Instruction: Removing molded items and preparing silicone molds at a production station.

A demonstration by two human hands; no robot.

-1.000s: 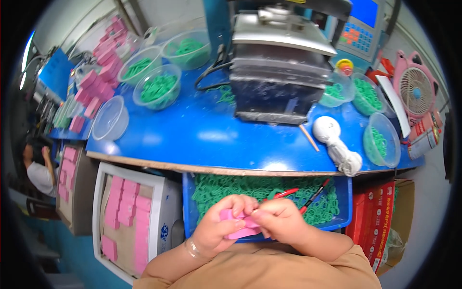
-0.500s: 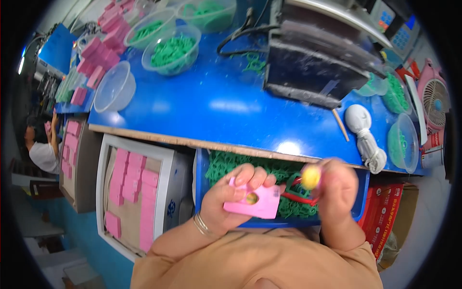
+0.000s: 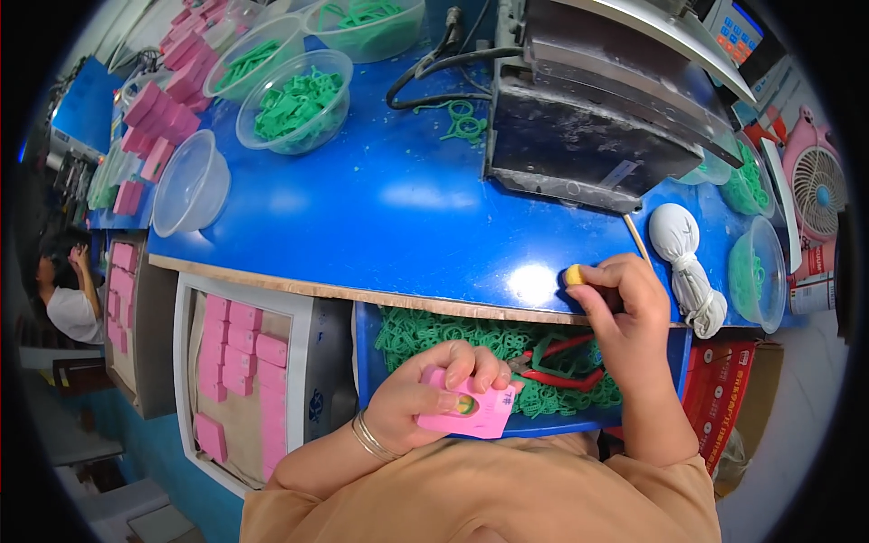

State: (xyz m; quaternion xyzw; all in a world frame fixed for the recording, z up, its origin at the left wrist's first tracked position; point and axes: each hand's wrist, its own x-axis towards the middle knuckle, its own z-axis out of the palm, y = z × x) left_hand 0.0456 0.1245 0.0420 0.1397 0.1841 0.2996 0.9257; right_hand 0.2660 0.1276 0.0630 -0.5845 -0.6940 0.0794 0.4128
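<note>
My left hand [image 3: 433, 398] is closed round a pink block [image 3: 484, 412] with an oval hole, in which something green and yellow shows. Between the thumb and forefinger of my right hand [image 3: 629, 303] is a small round yellow piece [image 3: 574, 275], held over the table's front edge. Below both hands sits a blue tray [image 3: 364, 348] full of small green pieces [image 3: 421, 339] with openings in them. Red-handled pliers [image 3: 566, 378] lie on these green pieces, between my two hands.
Left of the tray stands a grey-framed box [image 3: 312, 353] with pink blocks. On the blue table [image 3: 380, 226] are plastic bowls [image 3: 294, 104] of green pieces, a dark machine [image 3: 579, 136], a white cloth bundle [image 3: 679, 262] and a wooden stick [image 3: 636, 237]. A person [image 3: 72, 303] sits far left.
My right hand has moved up and away from the pliers, still pinching the yellow piece. The pliers now lie on the green pieces. My left hand has tilted the pink block slightly.
</note>
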